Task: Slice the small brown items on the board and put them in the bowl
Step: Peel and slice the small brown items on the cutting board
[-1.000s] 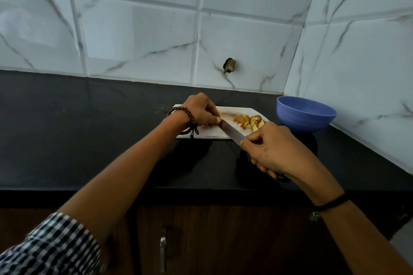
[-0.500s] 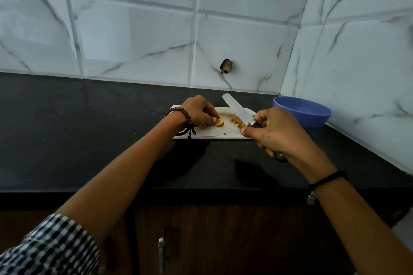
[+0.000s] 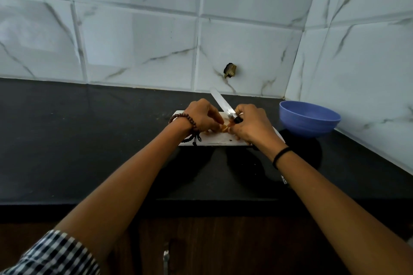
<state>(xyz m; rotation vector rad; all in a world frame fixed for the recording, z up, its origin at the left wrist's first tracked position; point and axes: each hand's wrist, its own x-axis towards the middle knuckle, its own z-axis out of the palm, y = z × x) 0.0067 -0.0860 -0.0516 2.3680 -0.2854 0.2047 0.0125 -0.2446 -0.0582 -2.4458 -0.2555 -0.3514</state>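
On board (image 3: 214,141), brown pieces (image 3: 224,128) lie between hands, at L hand (image 3: 201,118) fingertips; L fingers curled, pinching one. R hand (image 3: 252,128) grips knife (image 3: 220,102) handle, blade tilted up.

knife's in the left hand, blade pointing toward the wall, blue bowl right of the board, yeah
Not quite. The knife is in the right hand, not the left; the left hand is at the pieces on the board. The blade does point toward the wall, and the bowl does sit right of the board. The head view shows it.
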